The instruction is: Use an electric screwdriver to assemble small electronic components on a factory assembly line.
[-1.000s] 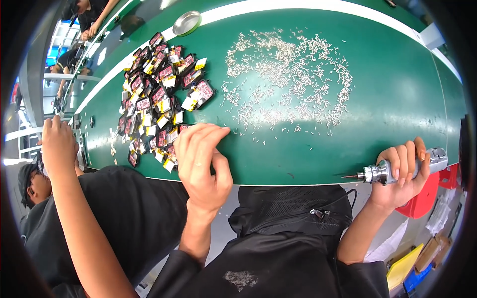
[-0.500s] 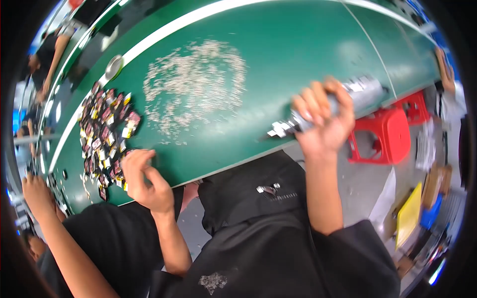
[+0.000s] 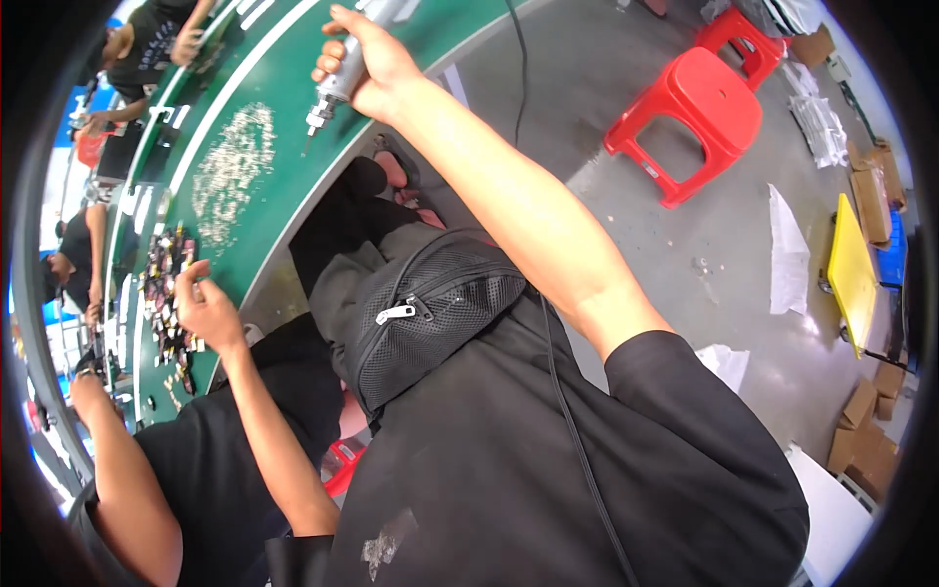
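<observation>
In my right hand (image 3: pixel 377 73) is a grey electric screwdriver (image 3: pixel 344 70), its thin bit pointing down over the green table (image 3: pixel 293 186) near the front edge. The top of the tool is cut off by the picture's upper edge. My left hand (image 3: pixel 207 311) is half curled, with thumb and fingers apart and nothing visible in it. It hovers at the near side of a pile of small black parts with yellow and white bits (image 3: pixel 166 293). Farther along, many tiny silvery pieces (image 3: pixel 235 166), perhaps screws, are spread over the tabletop.
A co-worker in black sits close on my left, an arm (image 3: pixel 127 470) reaching toward the table. Other people stand across it. To the right are red plastic stools (image 3: pixel 699 108), a yellow board (image 3: pixel 853 274) and cardboard boxes (image 3: pixel 861 426). A black cable (image 3: pixel 577 440) runs down my front.
My view has swung to the right, showing more floor and stools. My right hand, still holding the screwdriver, is stretched farther out. My left hand stays beside the black parts.
</observation>
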Tool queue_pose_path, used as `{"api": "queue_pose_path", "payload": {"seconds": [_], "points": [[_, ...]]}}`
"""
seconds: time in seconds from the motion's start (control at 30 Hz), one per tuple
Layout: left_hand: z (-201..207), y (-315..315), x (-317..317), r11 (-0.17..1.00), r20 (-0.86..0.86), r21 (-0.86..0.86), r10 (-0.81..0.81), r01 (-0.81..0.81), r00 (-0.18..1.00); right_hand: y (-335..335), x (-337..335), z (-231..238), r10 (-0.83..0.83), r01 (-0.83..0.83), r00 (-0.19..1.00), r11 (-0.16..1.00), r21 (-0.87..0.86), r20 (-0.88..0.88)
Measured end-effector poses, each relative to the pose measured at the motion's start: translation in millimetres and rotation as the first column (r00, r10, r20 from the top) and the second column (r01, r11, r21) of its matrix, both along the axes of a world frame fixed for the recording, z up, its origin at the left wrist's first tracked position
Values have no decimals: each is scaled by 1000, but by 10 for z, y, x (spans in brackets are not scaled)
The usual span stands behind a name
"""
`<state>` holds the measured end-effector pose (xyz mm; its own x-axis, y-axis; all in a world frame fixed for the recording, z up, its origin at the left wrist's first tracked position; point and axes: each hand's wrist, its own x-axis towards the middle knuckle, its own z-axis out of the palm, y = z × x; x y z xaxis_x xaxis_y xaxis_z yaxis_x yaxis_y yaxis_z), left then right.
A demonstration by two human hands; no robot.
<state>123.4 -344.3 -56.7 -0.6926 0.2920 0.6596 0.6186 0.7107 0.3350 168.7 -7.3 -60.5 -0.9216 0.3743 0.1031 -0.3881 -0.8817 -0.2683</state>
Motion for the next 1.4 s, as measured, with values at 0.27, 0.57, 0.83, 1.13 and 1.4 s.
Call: {"api": "queue_pose_path", "payload": {"seconds": [0.27,0.57,0.83,1.13,1.4], "points": [[5,106,46,980,-179,-141,-166,142,970,23,-10,-8,17,-17,1000,998,60,3],[77,16,68,985,-203,60,-147,162,968,-61,-82,52,-23,26,999,991,132,-26],[142,14,143,953,-70,235,-179,191,981,-83,144,76,-90,76,992,985,158,85],[200,-24,123,920,-19,326,-222,216,975,-94,131,50,-95,80,992,982,173,83],[177,-27,74,893,-60,348,-282,285,958,-87,59,61,-150,132,986,971,200,75]]}}
